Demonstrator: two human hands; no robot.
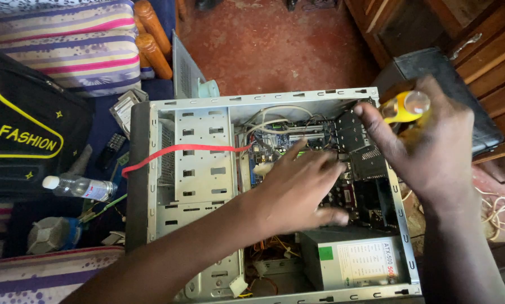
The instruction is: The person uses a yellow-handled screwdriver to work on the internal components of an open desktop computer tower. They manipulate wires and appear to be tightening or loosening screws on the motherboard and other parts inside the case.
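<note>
An open grey computer case [196,169] lies on its side below me, its motherboard [275,141] and cables exposed. My left hand [300,191] reaches inside with fingers spread, resting on the motherboard parts near the middle. My right hand [432,146] grips a yellow-handled screwdriver [404,107] over the case's upper right corner, its shaft hidden behind the fingers. A black fan or cooler block [359,138] sits just under that hand. A flat red cable [173,152] runs across the drive bay.
A grey power supply [354,262] fills the case's lower right. On the left lie a black bag [27,129], a plastic bottle [78,187], a striped cushion [78,45] and small parts. Wooden furniture [477,39] stands at right, with white cord [500,214] on the floor.
</note>
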